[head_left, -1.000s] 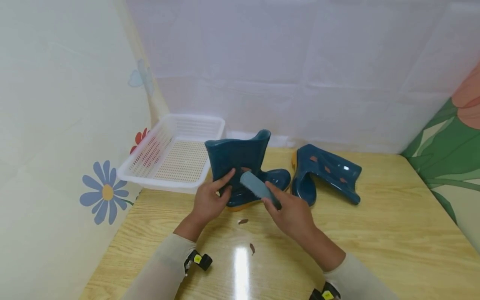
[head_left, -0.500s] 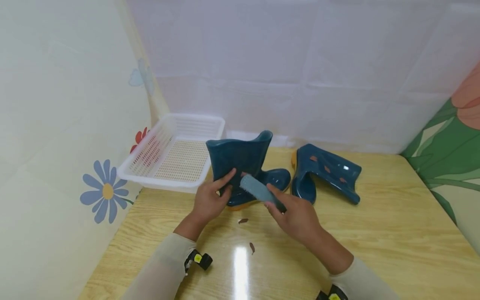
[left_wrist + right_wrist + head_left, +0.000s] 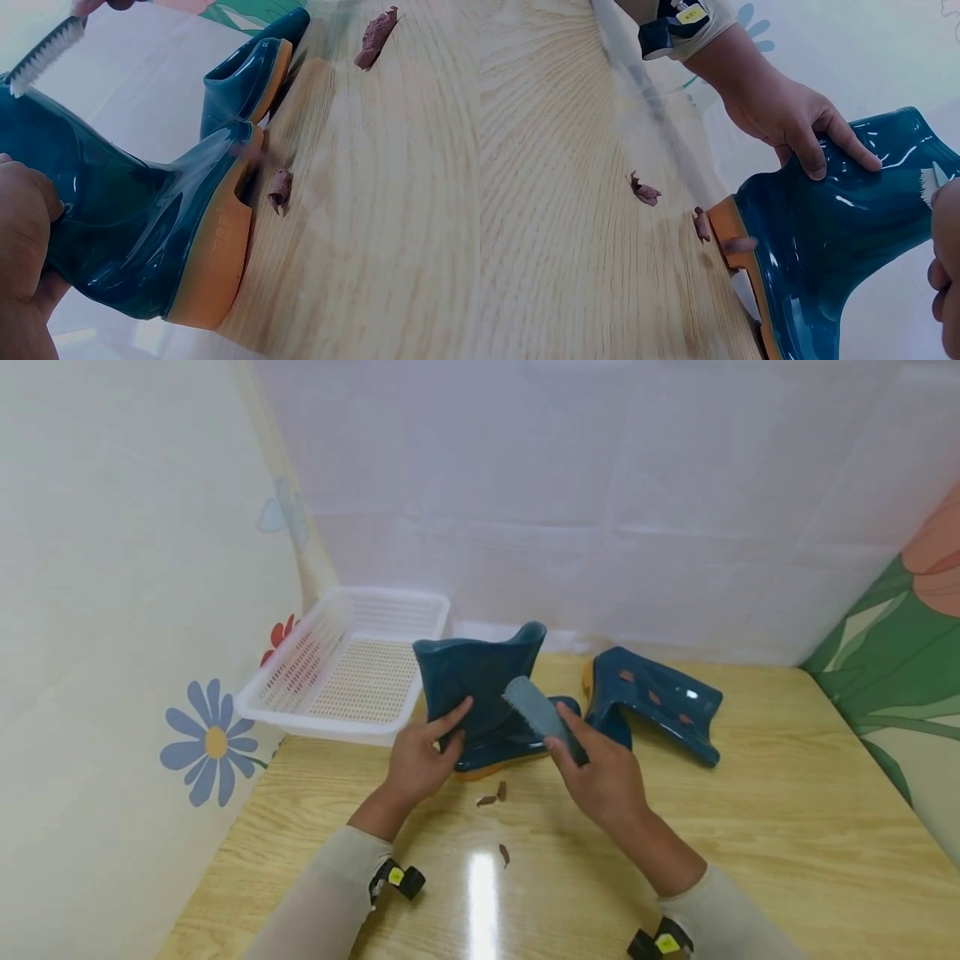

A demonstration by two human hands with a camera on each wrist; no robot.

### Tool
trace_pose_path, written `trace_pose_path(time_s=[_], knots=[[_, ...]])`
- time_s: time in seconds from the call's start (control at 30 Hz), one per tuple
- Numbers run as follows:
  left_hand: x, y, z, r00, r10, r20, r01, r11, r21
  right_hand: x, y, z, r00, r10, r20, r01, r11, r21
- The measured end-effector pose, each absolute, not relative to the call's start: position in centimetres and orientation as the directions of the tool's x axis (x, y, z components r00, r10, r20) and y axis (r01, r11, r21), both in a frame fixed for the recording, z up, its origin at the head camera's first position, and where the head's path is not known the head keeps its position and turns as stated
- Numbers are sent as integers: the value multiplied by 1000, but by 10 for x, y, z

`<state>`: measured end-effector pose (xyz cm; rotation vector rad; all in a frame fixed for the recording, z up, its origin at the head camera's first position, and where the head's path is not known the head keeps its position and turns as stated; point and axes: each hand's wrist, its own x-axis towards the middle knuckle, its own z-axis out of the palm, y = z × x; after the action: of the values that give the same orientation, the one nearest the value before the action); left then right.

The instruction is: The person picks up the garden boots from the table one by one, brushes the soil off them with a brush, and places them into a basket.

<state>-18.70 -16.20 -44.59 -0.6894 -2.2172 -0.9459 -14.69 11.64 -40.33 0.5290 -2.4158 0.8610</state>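
The left hand (image 3: 417,762) holds the upright boot (image 3: 480,693) on the table (image 3: 750,827) while the right hand (image 3: 606,777) grips the brush (image 3: 534,710) against its shaft; some dirt bits (image 3: 491,797) are off, but the second boot (image 3: 652,703) looks still spotted.

The upright boot (image 3: 480,693) looks like glossy, smooth dark-teal rubber with a matt orange sole. Beside it, the brush (image 3: 542,717) has a matt grey plastic back and white bristles. The table (image 3: 750,827) under the boot is glossy pale wood; the basket (image 3: 352,672) is perforated white plastic.
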Motion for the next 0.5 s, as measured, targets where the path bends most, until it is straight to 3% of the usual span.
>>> trace_pose_path(time_s=[0.4, 0.5], knots=[[-185, -164, -444, -691, 213, 691, 651, 599, 466, -141, 126, -415, -837, -260, 482, -485, 760, -432], [-185, -164, -444, -671, 219, 708, 665, 600, 445, -138, 131, -420, -835, -272, 478, -492, 757, -430]])
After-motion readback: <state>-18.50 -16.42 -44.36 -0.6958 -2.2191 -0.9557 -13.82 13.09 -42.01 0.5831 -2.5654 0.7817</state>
